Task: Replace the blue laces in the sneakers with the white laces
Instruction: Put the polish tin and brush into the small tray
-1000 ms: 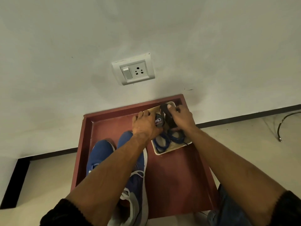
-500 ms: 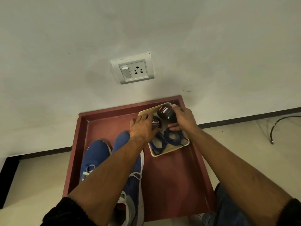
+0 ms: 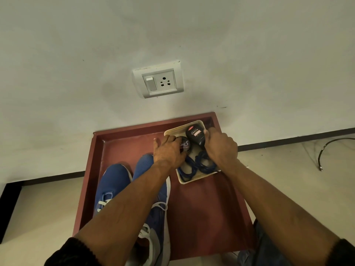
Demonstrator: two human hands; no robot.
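Note:
Two blue sneakers [image 3: 115, 179] stand side by side on the left of a red tray [image 3: 201, 212], with white laces [image 3: 160, 205] threaded in them. My forearm hides part of the right shoe. Coiled blue laces [image 3: 203, 165] lie in a small cream tray [image 3: 192, 181] at the red tray's far right. My left hand [image 3: 169, 152] holds a round polish tin [image 3: 186, 144] in that small tray. My right hand [image 3: 221, 148] grips a black polish bottle [image 3: 196, 135], which lies label up beside the tin.
A white wall with a socket and switch plate [image 3: 158, 83] rises right behind the red tray. A dark cable [image 3: 326, 148] lies on the pale floor to the right. A dark skirting strip runs along the wall's foot.
The right hand has tipped the polish bottle from upright to lying label up in the small tray. The left hand has shifted from the small tray's rim onto the tin.

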